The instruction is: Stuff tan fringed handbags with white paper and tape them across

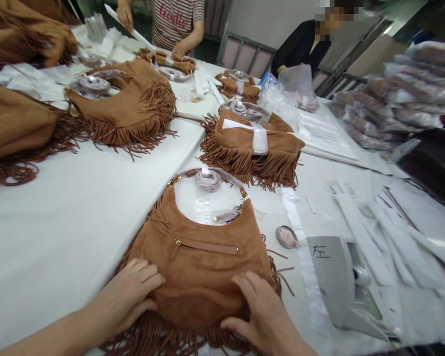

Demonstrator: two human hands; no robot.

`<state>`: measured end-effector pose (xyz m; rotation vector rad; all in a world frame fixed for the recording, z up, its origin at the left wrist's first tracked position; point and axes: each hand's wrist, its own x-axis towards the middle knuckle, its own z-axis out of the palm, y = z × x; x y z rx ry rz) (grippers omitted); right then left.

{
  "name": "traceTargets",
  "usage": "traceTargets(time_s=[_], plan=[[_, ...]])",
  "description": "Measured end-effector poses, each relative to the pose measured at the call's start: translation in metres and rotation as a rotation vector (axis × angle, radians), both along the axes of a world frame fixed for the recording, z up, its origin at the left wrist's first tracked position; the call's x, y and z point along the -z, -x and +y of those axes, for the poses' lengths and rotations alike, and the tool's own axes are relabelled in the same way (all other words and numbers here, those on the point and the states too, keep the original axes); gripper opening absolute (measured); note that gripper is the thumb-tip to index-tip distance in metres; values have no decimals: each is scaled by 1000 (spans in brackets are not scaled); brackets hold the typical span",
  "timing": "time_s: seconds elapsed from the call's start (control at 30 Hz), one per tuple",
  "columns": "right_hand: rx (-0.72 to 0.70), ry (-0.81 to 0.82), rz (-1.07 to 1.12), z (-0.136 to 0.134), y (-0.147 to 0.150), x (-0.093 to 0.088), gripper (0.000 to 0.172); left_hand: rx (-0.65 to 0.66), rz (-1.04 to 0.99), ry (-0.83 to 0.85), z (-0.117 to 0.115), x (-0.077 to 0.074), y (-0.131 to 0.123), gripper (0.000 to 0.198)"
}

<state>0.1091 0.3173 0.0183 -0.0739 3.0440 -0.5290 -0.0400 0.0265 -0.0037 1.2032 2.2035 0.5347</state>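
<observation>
A brown suede bag with fringe lies flat on the white table in front of me, zip pocket up, its wrapped handle arching away. My left hand rests on its lower left part, fingers stretched over the suede. My right hand presses its lower right edge, fingers spread and slightly curled over the bag's edge.
More fringed brown bags lie across the table. A grey tape dispenser and white paper strips sit at the right. Bagged goods are stacked far right. Two other people stand at the far side; one handles a bag.
</observation>
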Motion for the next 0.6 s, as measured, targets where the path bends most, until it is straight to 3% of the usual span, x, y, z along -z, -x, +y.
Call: traceTargets(time_s=[0.07, 0.17, 0.3, 0.43, 0.6], plan=[[30, -34, 61, 26, -19, 5, 65, -32, 64, -26, 0, -3, -12, 39], [32, -44, 158, 43, -34, 17, 51, -121, 143, -67, 1, 0, -31, 53], [35, -22, 283, 45, -29, 35, 30, -237, 182, -113, -2, 21, -37, 36], [-74, -31, 433, 50, -18, 58, 32, -214, 237, -155, -5, 40, -26, 23], [-110, -40, 432, 59, -11, 76, 34, -176, 312, -25, 7, 40, -15, 25]])
